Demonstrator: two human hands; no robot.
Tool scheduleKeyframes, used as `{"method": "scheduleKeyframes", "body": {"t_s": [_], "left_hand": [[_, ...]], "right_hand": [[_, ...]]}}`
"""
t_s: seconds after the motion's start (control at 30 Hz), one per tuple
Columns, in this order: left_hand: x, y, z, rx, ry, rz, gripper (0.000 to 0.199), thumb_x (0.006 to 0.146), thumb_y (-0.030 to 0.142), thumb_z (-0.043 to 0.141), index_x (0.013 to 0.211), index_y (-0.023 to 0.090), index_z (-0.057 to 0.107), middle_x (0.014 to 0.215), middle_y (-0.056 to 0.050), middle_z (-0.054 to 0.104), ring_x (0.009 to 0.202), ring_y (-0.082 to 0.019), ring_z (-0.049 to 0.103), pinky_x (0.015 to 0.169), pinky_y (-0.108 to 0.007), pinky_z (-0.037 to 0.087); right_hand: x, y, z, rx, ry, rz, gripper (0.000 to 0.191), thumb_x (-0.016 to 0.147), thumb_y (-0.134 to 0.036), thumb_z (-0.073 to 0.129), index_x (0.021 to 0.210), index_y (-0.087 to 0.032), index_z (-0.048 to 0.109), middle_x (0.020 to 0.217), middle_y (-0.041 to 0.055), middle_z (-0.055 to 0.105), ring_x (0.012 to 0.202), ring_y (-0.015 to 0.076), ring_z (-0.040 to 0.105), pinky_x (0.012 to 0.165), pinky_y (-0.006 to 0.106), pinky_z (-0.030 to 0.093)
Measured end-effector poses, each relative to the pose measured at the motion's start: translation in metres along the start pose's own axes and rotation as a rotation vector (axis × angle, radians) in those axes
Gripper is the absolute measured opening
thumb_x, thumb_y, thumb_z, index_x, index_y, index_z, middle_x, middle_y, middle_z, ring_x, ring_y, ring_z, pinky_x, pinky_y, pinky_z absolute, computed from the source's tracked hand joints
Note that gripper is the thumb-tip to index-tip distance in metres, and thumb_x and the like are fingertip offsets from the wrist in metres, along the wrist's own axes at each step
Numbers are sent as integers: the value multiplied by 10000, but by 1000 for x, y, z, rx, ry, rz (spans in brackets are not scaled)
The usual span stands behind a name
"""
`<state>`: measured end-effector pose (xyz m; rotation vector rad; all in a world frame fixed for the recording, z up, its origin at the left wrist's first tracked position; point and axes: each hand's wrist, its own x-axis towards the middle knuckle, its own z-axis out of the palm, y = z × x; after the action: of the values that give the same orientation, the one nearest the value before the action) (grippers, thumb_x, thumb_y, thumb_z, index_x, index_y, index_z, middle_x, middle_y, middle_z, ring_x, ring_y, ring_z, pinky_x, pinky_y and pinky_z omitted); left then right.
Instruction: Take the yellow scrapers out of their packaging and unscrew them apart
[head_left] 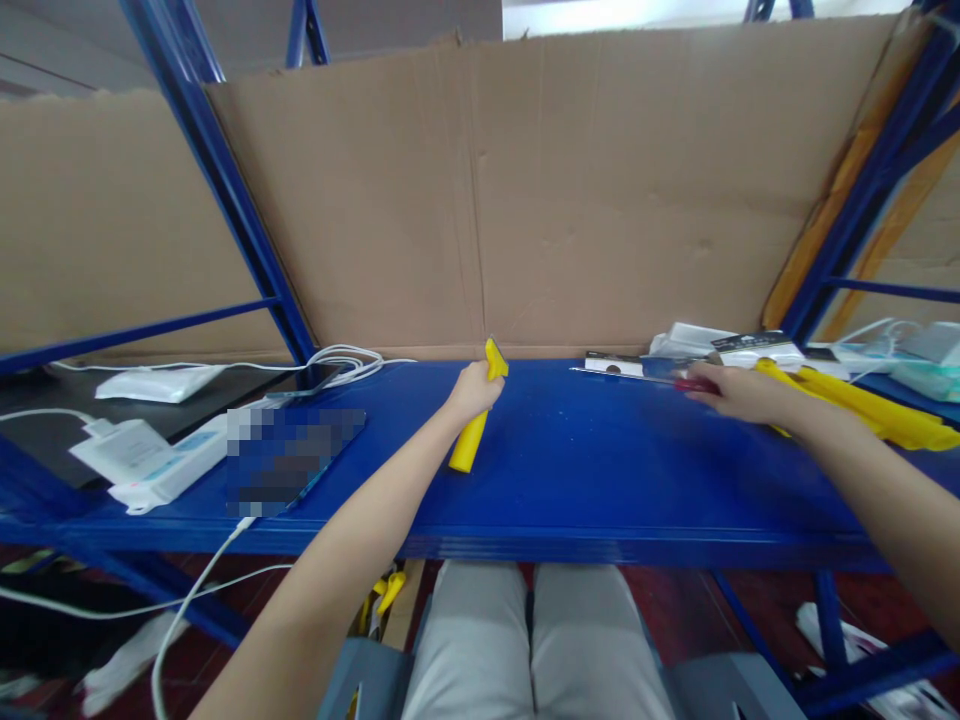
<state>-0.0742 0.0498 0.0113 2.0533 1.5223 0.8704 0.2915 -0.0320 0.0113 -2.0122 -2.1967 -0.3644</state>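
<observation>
Near the middle of the blue shelf, my left hand (474, 392) is wrapped round a yellow handled tool (469, 442), whose wider head sticks out above the fingers and whose handle slants down below them. To the right, my right hand (731, 393) is closed on the red handle of a screwdriver (691, 384). Its thin metal shaft points left, in front of a small white box (613, 365). Several yellow pieces (870, 400) lie beside and beyond my right wrist.
At the left are a phone or tablet (296, 462) with a cable, a white power strip (176, 465), a charger (124, 450) and coiled white cable (349, 365). A cardboard panel (585, 200) stands behind, between blue posts. White packets (757, 350) lie back right.
</observation>
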Motion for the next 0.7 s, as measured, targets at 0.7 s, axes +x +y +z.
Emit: {"method": "scheduleKeyframes", "body": {"t_s": [0.7], "left_hand": [[-1,1,1,-5,-11,-26,156,804,129,497,882,88,625,502,20,525,414,-107,497,493,-211,418]], "right_hand": [[-4,25,-4,-40,-180,98,201,844,-279,492,919,-162,638,930,170,725,795,276,683,696,343,482]]}}
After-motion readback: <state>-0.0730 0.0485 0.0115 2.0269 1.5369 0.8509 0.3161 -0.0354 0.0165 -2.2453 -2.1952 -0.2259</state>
